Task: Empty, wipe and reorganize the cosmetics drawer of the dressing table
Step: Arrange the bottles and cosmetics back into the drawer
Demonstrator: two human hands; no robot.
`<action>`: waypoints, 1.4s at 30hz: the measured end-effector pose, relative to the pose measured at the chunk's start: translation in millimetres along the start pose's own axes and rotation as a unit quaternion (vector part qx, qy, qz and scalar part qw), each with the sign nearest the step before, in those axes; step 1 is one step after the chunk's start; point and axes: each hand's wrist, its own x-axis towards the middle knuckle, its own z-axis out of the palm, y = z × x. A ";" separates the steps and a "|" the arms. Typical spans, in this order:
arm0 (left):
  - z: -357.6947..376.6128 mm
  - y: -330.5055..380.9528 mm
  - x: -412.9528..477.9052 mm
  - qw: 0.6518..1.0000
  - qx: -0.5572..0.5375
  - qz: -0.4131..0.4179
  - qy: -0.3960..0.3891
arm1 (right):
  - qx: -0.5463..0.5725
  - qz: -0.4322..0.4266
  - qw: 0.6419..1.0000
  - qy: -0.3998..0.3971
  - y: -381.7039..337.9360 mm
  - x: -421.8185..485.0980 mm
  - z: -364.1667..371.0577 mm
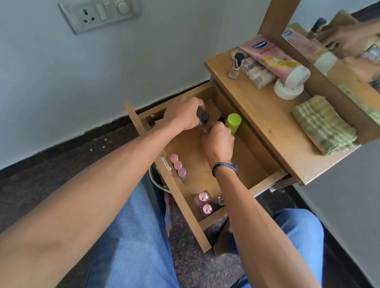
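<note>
The left hand (183, 115) curls its fingers round a black-capped bottle (204, 117) standing at the back of the open drawer (268, 180). The right hand (218, 142) is curled knuckles-up just beside a green-capped container (233, 123) - whether it grips anything cannot be told. Nearer the person, three pink-capped tubes (178, 165) lie along the drawer front, and two pink nail polish bottles (203, 201) stand in its corner. On the tabletop (269, 129) rest a folded checked cloth (323, 124), a white tape roll (287, 90) and a pink tube (267, 55).
</note>
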 end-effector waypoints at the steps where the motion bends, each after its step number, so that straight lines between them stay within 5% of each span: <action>1: 1.6 0.3 -0.3 1.000 -0.004 0.001 0.000 | 0.005 -0.001 1.000 -0.002 -0.1 0.6 -0.3; 22: 19.0 24.5 20.6 0.992 0.024 -0.053 0.110 | 0.052 -0.043 0.996 -0.061 16.7 6.2 11.7; 42: 29.1 35.0 28.6 0.987 0.026 -0.079 0.137 | 0.083 -0.034 0.993 -0.071 16.7 9.7 12.1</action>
